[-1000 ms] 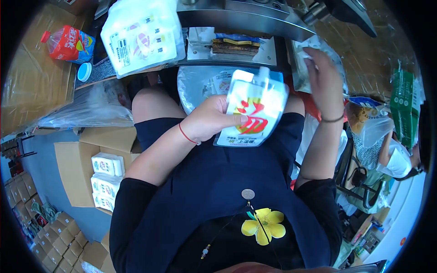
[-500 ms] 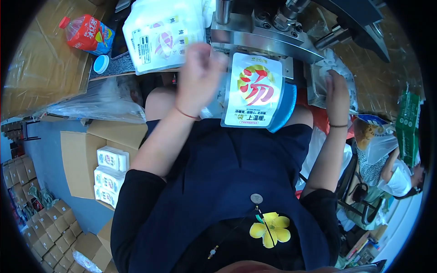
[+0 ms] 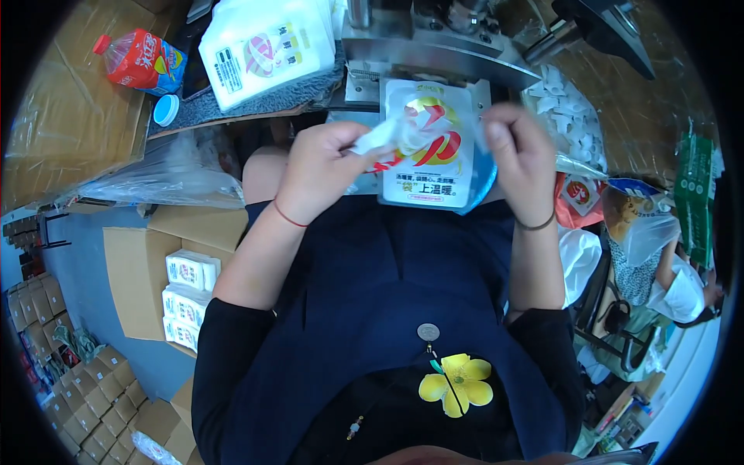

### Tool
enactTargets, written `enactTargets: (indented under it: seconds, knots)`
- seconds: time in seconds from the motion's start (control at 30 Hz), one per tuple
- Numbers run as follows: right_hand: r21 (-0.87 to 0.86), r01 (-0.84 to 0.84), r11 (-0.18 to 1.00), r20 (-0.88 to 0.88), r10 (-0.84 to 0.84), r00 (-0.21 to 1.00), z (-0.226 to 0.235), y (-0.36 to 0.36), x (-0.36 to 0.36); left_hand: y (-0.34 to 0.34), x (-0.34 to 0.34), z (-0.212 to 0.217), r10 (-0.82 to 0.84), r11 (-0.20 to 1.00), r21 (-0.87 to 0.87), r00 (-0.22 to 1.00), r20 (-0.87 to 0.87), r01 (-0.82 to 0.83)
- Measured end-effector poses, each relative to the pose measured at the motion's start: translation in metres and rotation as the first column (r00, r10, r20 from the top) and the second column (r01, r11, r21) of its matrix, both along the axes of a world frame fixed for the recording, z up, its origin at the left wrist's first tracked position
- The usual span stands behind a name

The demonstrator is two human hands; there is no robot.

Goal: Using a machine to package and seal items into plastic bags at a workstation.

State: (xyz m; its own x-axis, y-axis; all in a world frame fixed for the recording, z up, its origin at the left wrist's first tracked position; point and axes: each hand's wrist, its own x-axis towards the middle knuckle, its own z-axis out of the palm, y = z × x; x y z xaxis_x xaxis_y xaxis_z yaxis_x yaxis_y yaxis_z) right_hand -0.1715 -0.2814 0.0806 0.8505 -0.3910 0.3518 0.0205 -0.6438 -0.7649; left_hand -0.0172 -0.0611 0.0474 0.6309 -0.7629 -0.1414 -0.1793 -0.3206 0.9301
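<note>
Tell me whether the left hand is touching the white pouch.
Touching. The head view shows the left hand pinching the top edge of the white pouch.

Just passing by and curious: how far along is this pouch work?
Done, it seems: a stack of white pouches lies on the bench, and more sit in the open box on the floor. In hand: the left hand and right hand hold one pouch by its top at the metal machine. How many remain I cannot tell.
</note>
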Motion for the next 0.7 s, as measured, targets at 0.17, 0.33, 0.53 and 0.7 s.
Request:
enactTargets:
  seconds: [0.17, 0.33, 0.53, 0.7]
  knots:
    - [0.170, -0.042, 0.985, -0.017, 0.046, 0.999, 0.017, 0.000, 0.017, -0.025, -0.029, -0.010, -0.151, 0.967, -0.242, 0.945, -0.288, 0.081]
    - [-0.197, -0.242, 0.950, -0.121, 0.221, 0.968, 0.024, -0.020, -0.001, -0.031, -0.051, -0.011, -0.212, 0.956, -0.290, 0.812, -0.545, 0.055]
    - [-0.049, -0.116, 0.992, -0.087, 0.112, 0.990, 0.031, -0.011, -0.001, -0.038, -0.053, -0.018, -0.254, 0.965, -0.166, 0.892, -0.375, 0.205]
    - [-0.276, -0.246, 0.929, -0.265, 0.172, 0.949, 0.028, -0.030, -0.007, -0.042, -0.053, -0.006, -0.339, 0.940, -0.287, 0.615, -0.712, 0.185]
